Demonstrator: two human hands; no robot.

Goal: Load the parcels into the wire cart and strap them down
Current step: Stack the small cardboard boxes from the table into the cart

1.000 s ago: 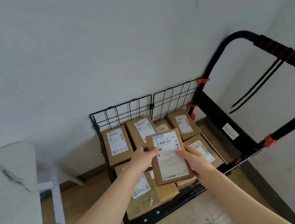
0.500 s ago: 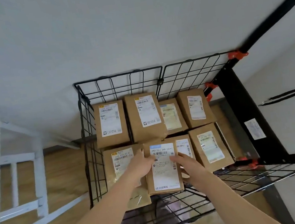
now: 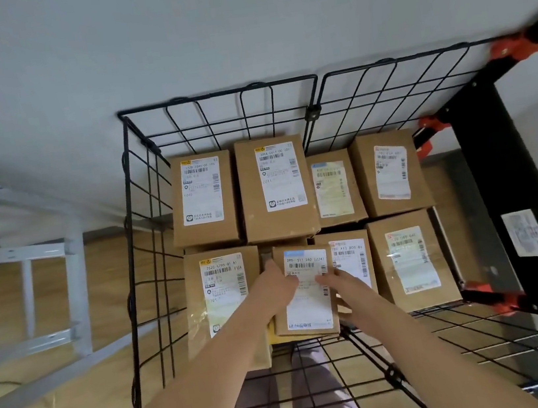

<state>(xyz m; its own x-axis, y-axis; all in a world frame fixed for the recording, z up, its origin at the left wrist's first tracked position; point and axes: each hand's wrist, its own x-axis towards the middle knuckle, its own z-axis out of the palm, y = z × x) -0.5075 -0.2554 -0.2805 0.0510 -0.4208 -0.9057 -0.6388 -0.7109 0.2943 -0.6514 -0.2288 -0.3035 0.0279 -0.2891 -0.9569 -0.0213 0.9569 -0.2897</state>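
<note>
Resting in the near row of the wire cart point(image 3: 217, 95): small brown parcel point(image 3: 311, 305), white label up, wedged between two larger boxes. Left hand point(image 3: 277, 285) grips its left edge, thumb over the label. Right hand point(image 3: 343, 285) holds the right edge, fingertips on the label. Seven other parcels point(image 3: 272, 186) sit packed side by side in two rows. Orange clips point(image 3: 515, 48) join the mesh to the black frame point(image 3: 498, 171) at right. White table frame point(image 3: 25, 253) stands left, on the wooden floor point(image 3: 108, 278).

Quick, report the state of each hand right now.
Left hand: holds the small parcel by its left edge.
Right hand: holds the same parcel by its right edge.
</note>
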